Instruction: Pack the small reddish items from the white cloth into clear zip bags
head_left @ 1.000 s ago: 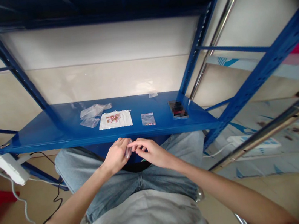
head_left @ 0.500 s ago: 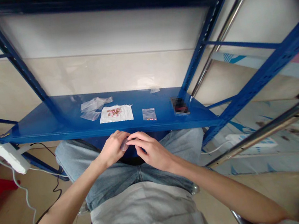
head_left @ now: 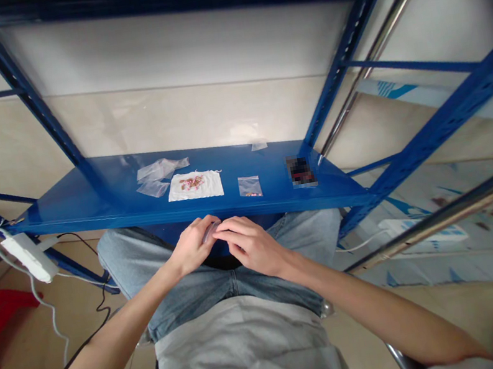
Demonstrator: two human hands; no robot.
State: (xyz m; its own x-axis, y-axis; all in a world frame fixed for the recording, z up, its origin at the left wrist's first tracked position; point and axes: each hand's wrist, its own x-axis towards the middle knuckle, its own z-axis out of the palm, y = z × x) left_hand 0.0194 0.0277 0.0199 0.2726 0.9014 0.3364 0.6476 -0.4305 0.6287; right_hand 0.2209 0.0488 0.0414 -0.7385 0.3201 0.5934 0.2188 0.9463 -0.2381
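My left hand (head_left: pixel 193 245) and my right hand (head_left: pixel 250 245) meet over my lap, just below the front edge of the blue shelf (head_left: pixel 89 207). Both pinch a small clear plastic bag (head_left: pixel 210 232) between their fingertips. On the shelf, beyond my hands, lies a white cloth (head_left: pixel 194 185) with a heap of small reddish pieces on it. A small zip bag (head_left: pixel 249 186) with a few reddish pieces lies to its right. Several empty clear bags (head_left: pixel 156 175) lie to the cloth's left.
A dark blurred object (head_left: pixel 301 171) sits at the shelf's right end. Another small clear bag (head_left: pixel 259 145) lies by the back wall. A white power strip (head_left: pixel 27 257) with cables hangs at the left. Blue shelf posts (head_left: pixel 29 101) and a steel bar (head_left: pixel 441 215) frame the space.
My hands stayed together on the small clear bag, with the fingers shifting slightly. The view tilted a little, so the shelf sits higher in the picture.
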